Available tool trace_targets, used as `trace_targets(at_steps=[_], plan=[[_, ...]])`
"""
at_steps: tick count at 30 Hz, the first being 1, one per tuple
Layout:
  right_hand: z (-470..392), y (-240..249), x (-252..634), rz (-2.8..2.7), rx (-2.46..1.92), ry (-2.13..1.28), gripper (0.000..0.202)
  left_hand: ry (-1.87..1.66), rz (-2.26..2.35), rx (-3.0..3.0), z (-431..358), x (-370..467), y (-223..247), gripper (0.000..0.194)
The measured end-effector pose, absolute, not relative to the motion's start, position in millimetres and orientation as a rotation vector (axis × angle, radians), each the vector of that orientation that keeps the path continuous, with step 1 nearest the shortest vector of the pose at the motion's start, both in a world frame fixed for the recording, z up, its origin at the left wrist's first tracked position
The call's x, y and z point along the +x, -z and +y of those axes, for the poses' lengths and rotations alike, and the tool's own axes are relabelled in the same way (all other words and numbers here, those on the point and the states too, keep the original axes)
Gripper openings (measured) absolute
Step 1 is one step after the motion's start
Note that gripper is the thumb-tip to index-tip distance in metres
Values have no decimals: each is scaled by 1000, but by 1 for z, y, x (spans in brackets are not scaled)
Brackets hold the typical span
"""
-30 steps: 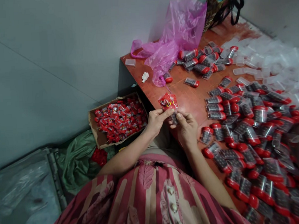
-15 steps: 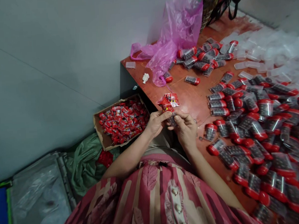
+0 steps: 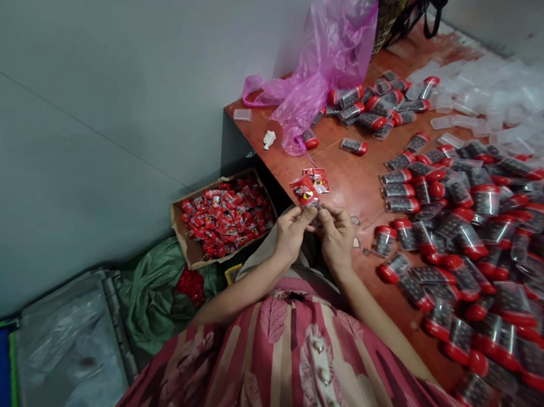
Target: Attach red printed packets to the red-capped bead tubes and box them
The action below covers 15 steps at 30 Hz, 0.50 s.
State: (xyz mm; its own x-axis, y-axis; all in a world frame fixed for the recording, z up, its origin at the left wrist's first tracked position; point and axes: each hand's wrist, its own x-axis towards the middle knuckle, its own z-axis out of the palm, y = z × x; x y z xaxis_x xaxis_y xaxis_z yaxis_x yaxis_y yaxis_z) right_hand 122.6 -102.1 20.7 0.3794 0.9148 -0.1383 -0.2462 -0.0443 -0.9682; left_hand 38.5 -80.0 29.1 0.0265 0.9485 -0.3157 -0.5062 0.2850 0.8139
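A small red printed packet (image 3: 304, 190) with a clear lower end is pinched between both hands, over the table's near left edge. My left hand (image 3: 291, 232) is closed with its thumb on the clear end. My right hand (image 3: 338, 233) is closed too, thumb and forefinger pinching the same end from the other side. What lies inside that end is mostly hidden by the fingers. Just behind the packet, a red printed card (image 3: 320, 181) lies on the orange-red table (image 3: 297, 168).
A cardboard box (image 3: 192, 248) full of red packets stands low on the left, above a green sack (image 3: 151, 297). Many clear containers with red caps (image 3: 463, 275) cover the table's right side. A pink plastic bag (image 3: 331, 52) and clear empty containers (image 3: 500, 103) sit farther back.
The packet has turned more face-up and shows more of its front between my hands. My hands stay close together; the whole view has shifted slightly.
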Motion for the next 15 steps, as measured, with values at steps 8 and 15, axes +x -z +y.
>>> trace_targets(at_steps=[8,15], plan=[[-113,-15,123,-800,-1205,-1193,40,-1274,862,288,-74,35,-32,27],[-102,-14,128,-787,-1184,-1276,35,-1173,860,266,-83,26,-30,25]])
